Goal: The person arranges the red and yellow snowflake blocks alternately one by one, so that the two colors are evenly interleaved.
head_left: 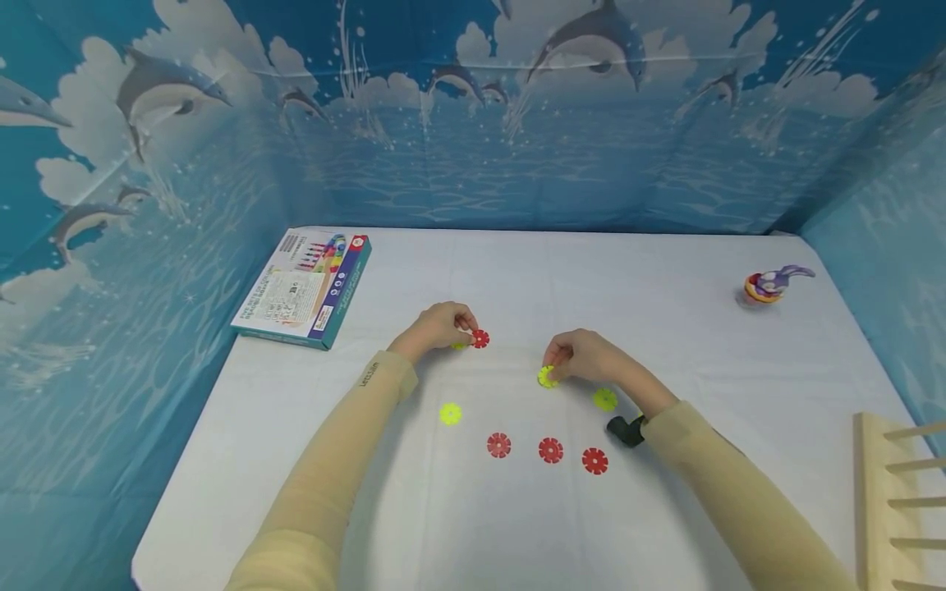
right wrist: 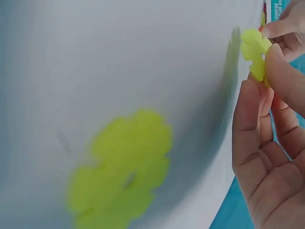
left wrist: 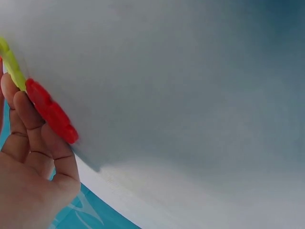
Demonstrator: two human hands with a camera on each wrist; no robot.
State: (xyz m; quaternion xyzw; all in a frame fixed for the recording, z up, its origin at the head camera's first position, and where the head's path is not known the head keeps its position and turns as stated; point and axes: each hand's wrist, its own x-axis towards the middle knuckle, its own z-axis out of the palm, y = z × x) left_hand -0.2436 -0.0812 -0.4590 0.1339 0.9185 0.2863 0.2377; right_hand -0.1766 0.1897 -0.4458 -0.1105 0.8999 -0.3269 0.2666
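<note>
My left hand (head_left: 441, 326) holds a red notched plastic disc (head_left: 480, 338) at its fingertips. Right beside it, a yellow-green notched disc (left wrist: 13, 64) shows at the same fingers, end to end with the red one. To the right, my right hand (head_left: 591, 359) pinches another yellow-green disc (head_left: 547, 377) between thumb and fingers; the two hands are apart. Under the right forearm lies a yellow-green disc (head_left: 605, 400), and one more yellow disc (head_left: 450, 414) lies nearer on the left. Three red discs form a row in front, among them the middle red disc (head_left: 550, 451).
A boxed toy set (head_left: 291, 287) lies at the back left of the white table (head_left: 473, 525). A purple and red figurine (head_left: 769, 285) stands at the back right. A black object (head_left: 625, 431) sits by the right cuff, and a wooden rack (head_left: 879, 501) at the right edge.
</note>
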